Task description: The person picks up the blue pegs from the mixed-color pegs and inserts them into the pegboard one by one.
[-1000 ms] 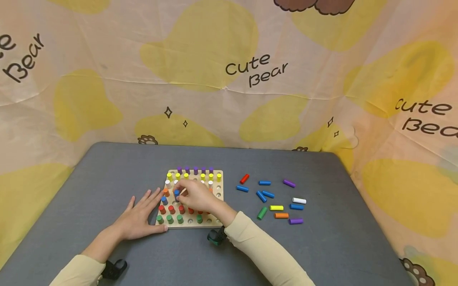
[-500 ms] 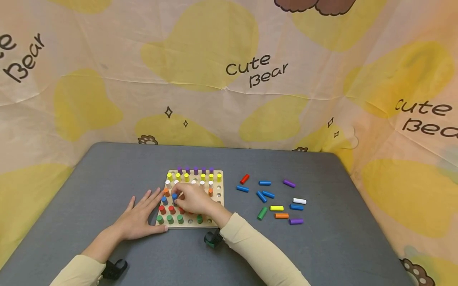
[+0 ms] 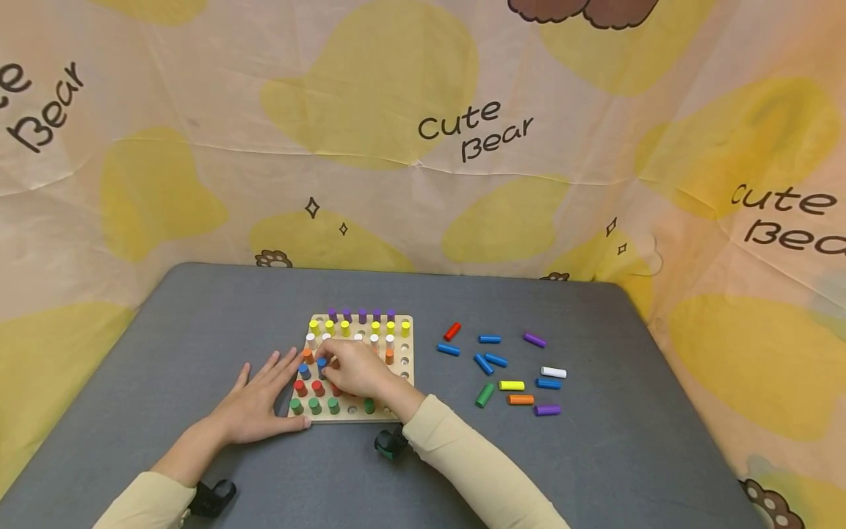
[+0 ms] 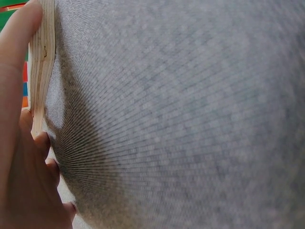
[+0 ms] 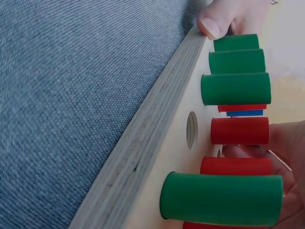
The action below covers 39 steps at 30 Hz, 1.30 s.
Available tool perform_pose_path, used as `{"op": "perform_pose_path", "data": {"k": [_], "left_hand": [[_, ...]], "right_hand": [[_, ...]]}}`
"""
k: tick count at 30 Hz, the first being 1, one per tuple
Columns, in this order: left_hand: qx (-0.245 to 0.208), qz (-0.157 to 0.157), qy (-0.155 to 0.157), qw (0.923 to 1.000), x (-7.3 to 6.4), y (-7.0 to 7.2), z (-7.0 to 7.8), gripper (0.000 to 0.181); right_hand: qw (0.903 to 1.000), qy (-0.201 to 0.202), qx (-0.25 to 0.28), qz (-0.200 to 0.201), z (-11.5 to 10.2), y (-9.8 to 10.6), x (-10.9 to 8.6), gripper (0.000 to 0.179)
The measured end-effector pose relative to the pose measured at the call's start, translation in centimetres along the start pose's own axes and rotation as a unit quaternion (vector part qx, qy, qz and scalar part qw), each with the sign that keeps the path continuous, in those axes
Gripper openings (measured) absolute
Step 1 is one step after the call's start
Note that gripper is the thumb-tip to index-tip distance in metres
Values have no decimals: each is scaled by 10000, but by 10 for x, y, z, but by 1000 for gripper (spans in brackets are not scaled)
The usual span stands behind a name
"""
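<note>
A wooden pegboard (image 3: 341, 416) bears rows of coloured pegs: purple at the back, then yellow, white, orange, blue, red and green at the front. In the head view my right hand (image 3: 360, 369) reaches over its middle, thumb and fingertips pinching a blue peg (image 3: 322, 364) that stands upright in the blue row. Another blue peg (image 3: 304, 372) is just left of it. My left hand (image 3: 254, 404) lies at the board's left side, fingers spread, its thumb on the near corner. The right wrist view shows green pegs (image 5: 236, 89) and an empty hole in the front row.
To the board's right, loose pegs lie scattered on the grey table (image 3: 628, 441): several blue pegs (image 3: 489, 339), a red peg (image 3: 452, 331), a white peg (image 3: 554, 372), a yellow peg (image 3: 512, 386), an orange peg (image 3: 521, 400) and others. A printed cloth (image 3: 370, 242) hangs behind.
My right hand has shifted slightly left and down with the blue peg, from above the blue row into it. The left hand stays where it was.
</note>
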<state>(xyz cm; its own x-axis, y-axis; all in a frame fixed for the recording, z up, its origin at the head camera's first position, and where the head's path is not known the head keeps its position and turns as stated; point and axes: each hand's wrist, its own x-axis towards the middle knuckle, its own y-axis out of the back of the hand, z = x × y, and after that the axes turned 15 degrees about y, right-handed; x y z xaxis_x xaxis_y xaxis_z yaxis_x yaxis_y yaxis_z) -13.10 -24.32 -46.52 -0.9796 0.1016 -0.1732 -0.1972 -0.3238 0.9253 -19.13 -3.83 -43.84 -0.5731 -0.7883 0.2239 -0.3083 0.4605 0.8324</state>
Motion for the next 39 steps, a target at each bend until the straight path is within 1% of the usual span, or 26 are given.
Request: {"op": "perform_pose_path", "data": {"k": [13, 21, 30, 39], "left_hand": [[-31, 2, -8, 10000, 0, 0, 0, 104], [-34, 21, -43, 10000, 0, -1, -1, 104], [-21, 23, -36, 10000, 1, -1, -1, 104], [-48, 2, -17, 10000, 0, 0, 0, 104]], "right_hand": [[9997, 62, -222, -67, -1, -1, 1, 15], [9999, 31, -94, -94, -1, 0, 0, 18], [10000, 63, 25, -34, -2, 7, -3, 17], [9999, 138, -46, 82, -5, 20, -10, 16]]}}
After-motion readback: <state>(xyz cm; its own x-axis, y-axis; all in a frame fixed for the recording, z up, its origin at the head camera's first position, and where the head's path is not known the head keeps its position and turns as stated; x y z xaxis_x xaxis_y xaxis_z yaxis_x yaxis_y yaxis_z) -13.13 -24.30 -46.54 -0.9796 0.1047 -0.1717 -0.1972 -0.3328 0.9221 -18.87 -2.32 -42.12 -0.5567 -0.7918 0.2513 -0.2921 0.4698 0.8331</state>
